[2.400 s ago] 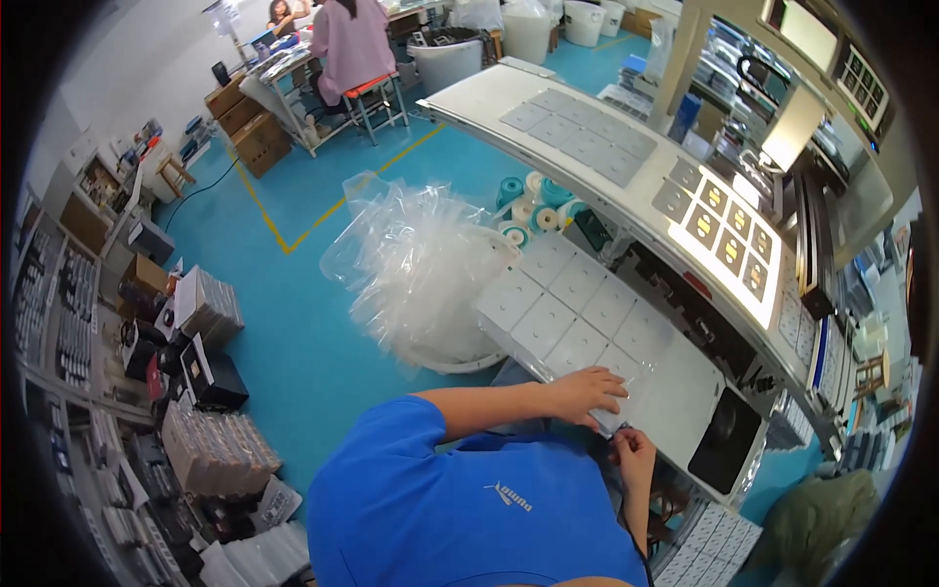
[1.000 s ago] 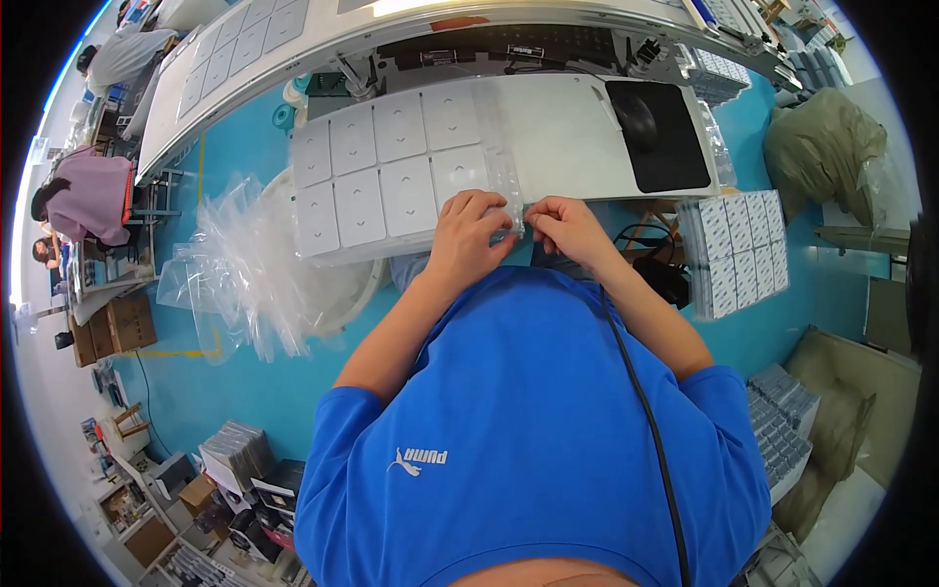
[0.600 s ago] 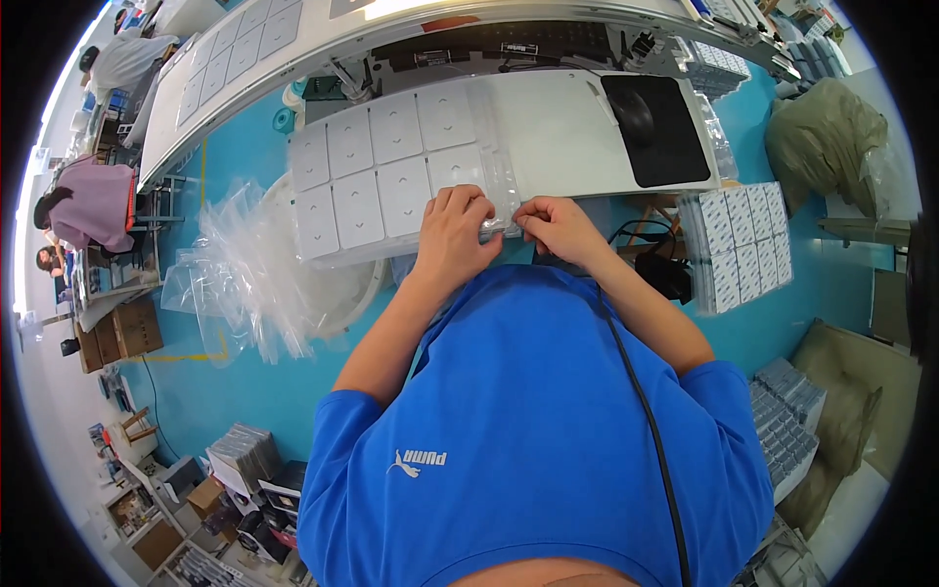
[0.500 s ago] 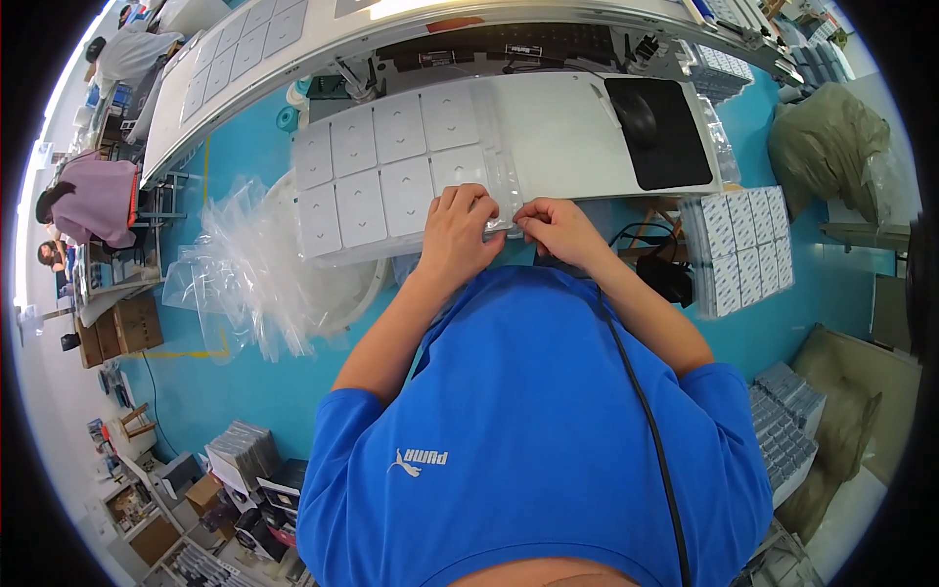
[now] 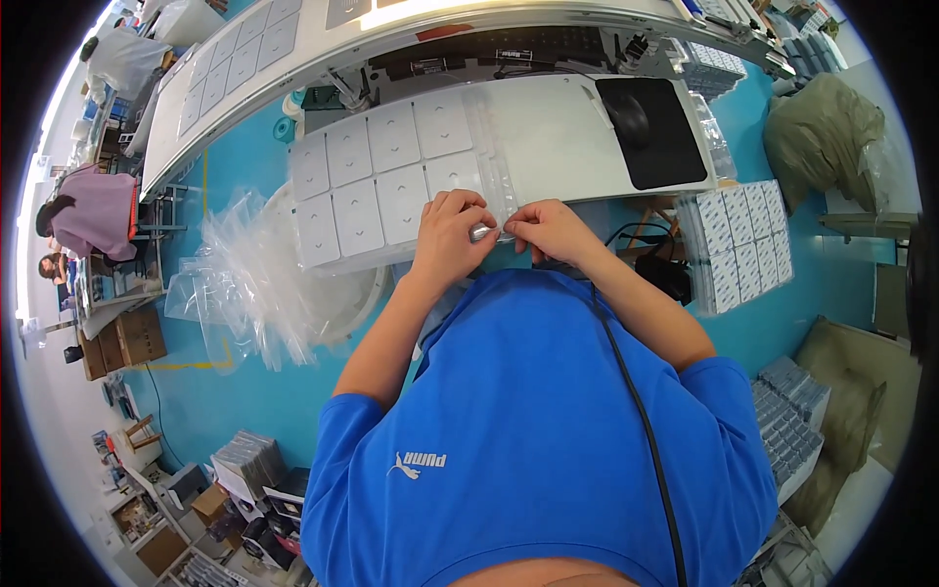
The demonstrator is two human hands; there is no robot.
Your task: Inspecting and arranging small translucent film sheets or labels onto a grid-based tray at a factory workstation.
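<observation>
Beyond and right of the grip, bare worktop point(image 5: 562, 142) gave room to pass up to the mat point(image 5: 665, 157) and mouse point(image 5: 627, 117); panels point(image 5: 374, 186) obstructed its left, the bench point(image 5: 313, 54) its far side

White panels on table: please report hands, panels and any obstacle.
Left hand and right hand together at near right corner of clear plastic; exact grip unclear. White panels lying on table. Mouse farther right, apart from hands.

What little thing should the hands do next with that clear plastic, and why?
Maybe the right hand should gently lift the plastic's near corner: its fingers are right there, and the left hand is close beside it, well placed to steady the pale panels next to the clear plastic.
</observation>
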